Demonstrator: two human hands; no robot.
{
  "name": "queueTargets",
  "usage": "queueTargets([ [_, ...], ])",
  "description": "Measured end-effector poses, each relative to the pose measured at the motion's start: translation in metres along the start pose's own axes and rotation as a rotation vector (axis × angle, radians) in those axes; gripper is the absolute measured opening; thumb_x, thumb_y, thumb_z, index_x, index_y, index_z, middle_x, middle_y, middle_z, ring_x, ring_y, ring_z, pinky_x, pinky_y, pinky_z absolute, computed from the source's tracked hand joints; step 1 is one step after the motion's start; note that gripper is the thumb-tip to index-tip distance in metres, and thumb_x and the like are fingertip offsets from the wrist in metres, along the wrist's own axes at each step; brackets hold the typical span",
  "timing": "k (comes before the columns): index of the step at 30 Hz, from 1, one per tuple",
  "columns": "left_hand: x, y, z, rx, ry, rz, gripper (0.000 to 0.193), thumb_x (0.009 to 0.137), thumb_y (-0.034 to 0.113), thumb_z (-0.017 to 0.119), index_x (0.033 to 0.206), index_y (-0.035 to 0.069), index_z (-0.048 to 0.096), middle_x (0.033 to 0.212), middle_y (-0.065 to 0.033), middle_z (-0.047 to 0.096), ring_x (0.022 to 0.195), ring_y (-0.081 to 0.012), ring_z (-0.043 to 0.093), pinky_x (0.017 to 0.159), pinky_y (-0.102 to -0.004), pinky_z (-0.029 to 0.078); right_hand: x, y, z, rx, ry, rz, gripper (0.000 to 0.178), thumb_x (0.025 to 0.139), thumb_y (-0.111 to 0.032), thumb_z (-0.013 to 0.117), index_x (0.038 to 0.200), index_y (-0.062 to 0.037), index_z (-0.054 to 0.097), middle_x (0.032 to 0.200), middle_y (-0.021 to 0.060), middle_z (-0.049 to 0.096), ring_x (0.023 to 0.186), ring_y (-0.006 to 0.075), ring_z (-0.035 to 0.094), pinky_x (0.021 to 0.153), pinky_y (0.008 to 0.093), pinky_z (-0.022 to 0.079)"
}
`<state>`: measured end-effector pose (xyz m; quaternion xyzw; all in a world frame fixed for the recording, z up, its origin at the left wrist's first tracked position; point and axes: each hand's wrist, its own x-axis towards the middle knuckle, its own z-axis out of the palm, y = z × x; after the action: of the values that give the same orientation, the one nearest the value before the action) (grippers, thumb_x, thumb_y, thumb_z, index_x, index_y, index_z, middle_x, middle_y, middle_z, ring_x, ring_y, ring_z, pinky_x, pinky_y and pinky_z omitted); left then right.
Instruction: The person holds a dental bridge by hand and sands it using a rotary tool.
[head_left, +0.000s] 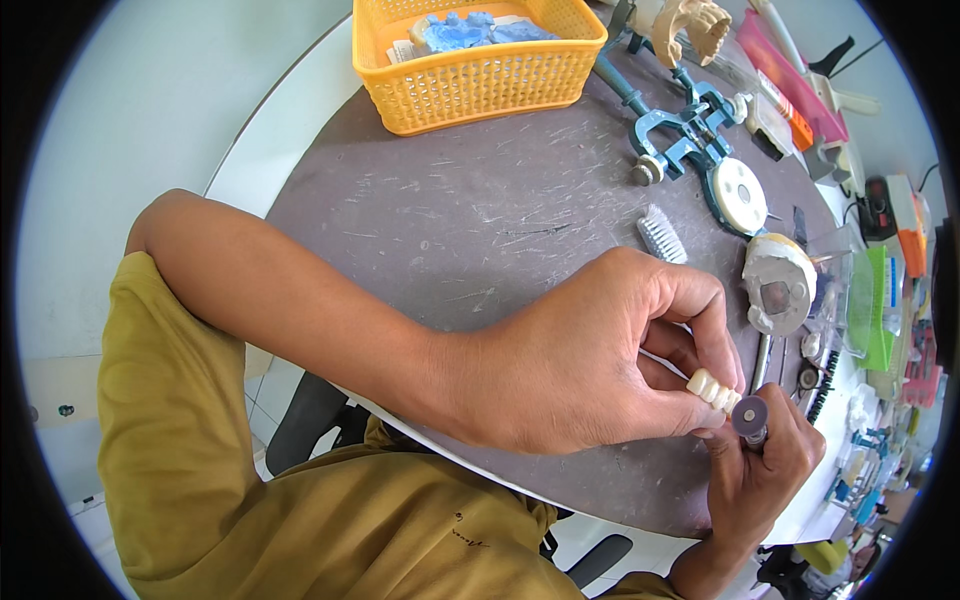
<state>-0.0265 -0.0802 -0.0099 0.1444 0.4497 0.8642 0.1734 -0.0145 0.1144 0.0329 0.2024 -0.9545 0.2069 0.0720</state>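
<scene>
A short row of cream-coloured artificial teeth, like a dental bridge point(708, 389), is pinched between the thumb and fingers of my left hand point(575, 355). My right hand point(752, 482) is closed around a rotary handpiece, most of which its fingers hide. On the handpiece's tip sits a round purple-grey polishing wheel point(749, 415), facing up. The wheel's edge is right at the near end of the bridge; whether they touch I cannot tell. Both hands are close together over the right side of the table, the right thumb near the left fingertips.
The brown, scratched table point(400, 220) carries a yellow basket point(480, 92) with blue moulded pieces. At the right lie a blue articulator point(690, 130), a white brush point(661, 234) and a plaster model point(779, 287). Another dental model point(690, 30) stands far back; bins and tools crowd the right edge.
</scene>
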Motion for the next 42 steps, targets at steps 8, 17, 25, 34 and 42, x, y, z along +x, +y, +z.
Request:
queueTargets([
  [8,-0.0001,0.0004,0.0003,0.0,0.001,-0.003,0.016,0.078,0.001,0.07,0.085,-0.003,0.056,0.089,-0.0086,0.062,0.082,-0.0106,0.063,0.076,-0.0227,0.053,0.0001,-0.0007,0.0004,0.005,0.004,0.005,0.053,0.074,-0.038,0.076,0.064,-0.0008,0.039,0.056,0.0043,0.028,0.05,0.0166,0.028,0.046,0.0316,0.022],
  [17,0.0005,0.0034,0.0016,0.031,0.013,-0.034,0.015,0.079,0.001,0.069,0.084,-0.003,0.055,0.088,-0.0095,0.062,0.08,-0.0106,0.064,0.074,-0.0221,0.053,-0.0001,-0.0002,-0.0005,0.036,0.012,0.042,0.059,0.073,-0.046,0.075,0.063,-0.0009,0.038,0.056,0.0036,0.026,0.05,0.0148,0.027,0.046,0.0309,0.02],
  [25,0.0012,0.0048,0.0025,-0.019,0.037,-0.057,0.016,0.081,0.003,0.068,0.085,-0.003,0.054,0.087,-0.0093,0.063,0.08,-0.0114,0.066,0.071,-0.0208,0.053,0.0008,0.0035,-0.0033,0.067,0.057,0.007,0.065,0.07,-0.056,0.071,0.061,-0.0023,0.036,0.054,0.0011,0.026,0.048,0.012,0.026,0.046,0.0303,0.017],
  [34,0.0018,0.005,0.0032,-0.011,0.056,-0.058,0.014,0.081,0.004,0.069,0.085,-0.002,0.057,0.083,-0.0066,0.064,0.077,-0.0075,0.062,0.072,-0.0206,0.052,0.0005,0.0039,-0.0027,0.07,0.072,0.005,0.061,0.071,-0.05,0.075,0.061,-0.0022,0.037,0.054,0.0007,0.027,0.049,0.0117,0.026,0.046,0.03,0.017],
  [42,0.0012,0.0029,0.0028,-0.006,0.052,0.008,0.009,0.081,-0.002,0.064,0.086,-0.003,0.056,0.085,-0.0077,0.064,0.08,-0.0114,0.065,0.076,-0.0238,0.053,0.0023,0.0018,-0.0011,0.031,0.025,0.021,0.06,0.07,-0.049,0.075,0.064,-0.001,0.04,0.055,0.0012,0.028,0.05,0.0123,0.026,0.045,0.0299,0.019],
])
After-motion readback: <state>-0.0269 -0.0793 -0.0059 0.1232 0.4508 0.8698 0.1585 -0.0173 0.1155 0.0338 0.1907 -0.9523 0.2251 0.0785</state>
